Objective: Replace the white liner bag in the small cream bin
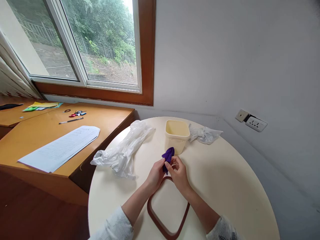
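Note:
Between my two hands is a bunched piece of purple cloth, its top end sticking up above my fingers. My left hand is closed around its left side. From the right, my right hand pinches it with thumb and fingers. Just behind the cloth stands a cream plastic bin, upright and open at the top. Beneath my wrists a brown rounded-square ring, like a rim or frame, lies flat on the table. My forearms cover parts of its sides.
A crumpled clear plastic bag lies on the left of the round cream table. Another knotted plastic bag sits right of the bin. On the wooden desk are papers, a pen and keys. A wall stands close behind.

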